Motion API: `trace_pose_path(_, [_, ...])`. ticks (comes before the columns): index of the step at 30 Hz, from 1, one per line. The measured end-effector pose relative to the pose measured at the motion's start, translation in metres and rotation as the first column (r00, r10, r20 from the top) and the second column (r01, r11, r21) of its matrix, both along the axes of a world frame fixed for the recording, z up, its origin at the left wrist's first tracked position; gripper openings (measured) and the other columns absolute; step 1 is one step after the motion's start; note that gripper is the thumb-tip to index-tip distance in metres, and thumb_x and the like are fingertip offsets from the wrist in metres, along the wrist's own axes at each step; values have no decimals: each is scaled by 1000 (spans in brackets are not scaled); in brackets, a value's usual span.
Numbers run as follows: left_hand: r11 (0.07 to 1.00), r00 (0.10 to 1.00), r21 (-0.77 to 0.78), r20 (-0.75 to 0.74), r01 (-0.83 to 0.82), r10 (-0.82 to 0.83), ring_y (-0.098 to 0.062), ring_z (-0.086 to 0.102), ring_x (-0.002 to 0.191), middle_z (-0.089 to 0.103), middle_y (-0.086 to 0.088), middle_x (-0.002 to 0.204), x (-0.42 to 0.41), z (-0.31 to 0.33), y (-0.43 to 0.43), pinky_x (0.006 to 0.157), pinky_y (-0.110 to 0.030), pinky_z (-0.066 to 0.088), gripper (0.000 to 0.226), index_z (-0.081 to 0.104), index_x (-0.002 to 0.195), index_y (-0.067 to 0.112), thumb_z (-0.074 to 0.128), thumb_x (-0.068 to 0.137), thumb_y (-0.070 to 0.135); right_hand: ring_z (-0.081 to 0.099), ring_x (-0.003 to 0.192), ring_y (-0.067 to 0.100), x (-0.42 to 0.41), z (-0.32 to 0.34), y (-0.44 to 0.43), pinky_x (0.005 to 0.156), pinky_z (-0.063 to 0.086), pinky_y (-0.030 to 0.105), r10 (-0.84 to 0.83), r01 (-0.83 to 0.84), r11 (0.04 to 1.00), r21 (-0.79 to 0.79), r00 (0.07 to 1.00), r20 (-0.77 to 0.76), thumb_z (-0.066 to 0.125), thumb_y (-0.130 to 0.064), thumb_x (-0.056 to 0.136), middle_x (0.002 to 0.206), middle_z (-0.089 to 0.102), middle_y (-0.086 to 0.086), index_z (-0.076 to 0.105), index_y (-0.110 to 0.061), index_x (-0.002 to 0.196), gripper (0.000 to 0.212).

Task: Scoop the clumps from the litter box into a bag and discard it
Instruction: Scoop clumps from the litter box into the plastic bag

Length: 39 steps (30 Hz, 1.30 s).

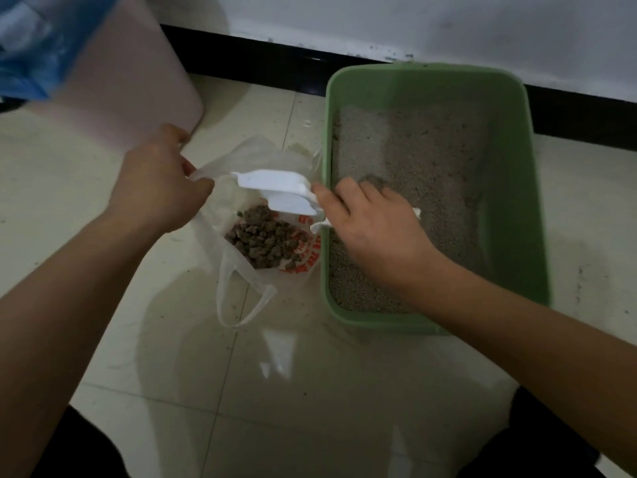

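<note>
A green litter box (527, 201) with grey litter stands on the tiled floor at the right. To its left lies a clear plastic bag (238, 267) with red print, and brown clumps (265, 239) are piled inside it. My left hand (155, 188) pinches the bag's upper rim and holds the mouth open. My right hand (375, 229) grips the handle of a white scoop (275, 188), which is tipped over the bag's opening. The handle's end pokes out past my fingers over the litter.
A pink bin (131, 74) with a blue liner (31, 53) stands at the back left, close to my left hand. A white wall with a black baseboard (262, 60) runs behind. My dark-clothed knees fill the bottom corners.
</note>
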<state>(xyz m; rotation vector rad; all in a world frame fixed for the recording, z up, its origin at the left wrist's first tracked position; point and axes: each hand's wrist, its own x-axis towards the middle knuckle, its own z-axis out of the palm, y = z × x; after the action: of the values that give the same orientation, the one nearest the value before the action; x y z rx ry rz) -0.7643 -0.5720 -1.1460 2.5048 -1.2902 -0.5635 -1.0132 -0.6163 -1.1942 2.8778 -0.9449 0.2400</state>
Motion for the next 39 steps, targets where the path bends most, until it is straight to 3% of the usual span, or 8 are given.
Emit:
trace_pose_path(7, [1000,1000,-8,-20,14,-14,-25,58,88,56,1,100,-6,-7,-5,66,-34,45,57,42,139,15,67,87,14,58,81,34,-6,-12,-2,65,48,43,30,-38,997,64,993,118,65,6,79,100,58,19,52,-1,138,60])
trace_pose_path(15, [1000,1000,6,-10,3,-3,-25,59,83,58,1,100,-4,-12,-9,50,-24,40,52,44,137,15,64,89,11,60,96,37,-20,-26,-17,86,47,51,185,-185,983,0,982,30,63,-3,85,111,62,21,60,-8,131,46])
trace_pose_path(22, [1000,1000,-1,12,22,-22,-23,55,87,58,0,99,-8,-13,-9,63,-31,42,52,45,136,13,63,87,9,60,96,35,-23,-29,-17,84,47,48,215,-217,976,31,975,47,59,-7,87,110,62,20,60,-9,130,44])
trace_pose_path(26, [998,998,26,35,56,-57,-27,56,100,60,-4,114,-12,-7,-7,76,-36,46,55,45,136,14,65,85,14,54,85,24,-25,-19,-23,72,45,31,-45,-28,971,236,954,298,48,-13,94,103,60,14,58,-7,131,38])
trace_pose_path(30, [976,971,-78,140,204,-192,-27,39,129,39,-10,139,-44,2,-1,102,-41,38,60,44,136,18,69,83,28,50,82,12,-34,-23,-55,63,41,19,-494,246,764,596,818,295,42,-19,102,106,54,3,51,-13,127,27])
trace_pose_path(33, [919,948,-234,118,317,-297,-16,54,101,51,-4,119,-78,3,6,90,-32,44,43,54,129,15,61,89,30,56,76,15,-31,-34,-82,58,43,26,-658,388,567,726,744,117,42,-16,101,102,62,6,55,-14,122,25])
trace_pose_path(36, [935,935,-48,-43,351,-353,-12,59,76,65,2,94,-96,-17,10,75,-31,50,37,62,118,14,55,94,40,55,69,10,-17,-37,-90,50,36,18,-673,392,490,779,737,52,42,-13,101,101,64,4,57,-13,129,31])
trace_pose_path(39, [917,913,114,-199,383,-356,-18,65,77,71,1,85,-97,-43,14,74,-37,54,43,67,101,16,54,89,55,61,76,15,-2,-38,-82,59,53,26,-645,353,494,795,762,62,44,-13,101,102,62,4,53,-13,133,34])
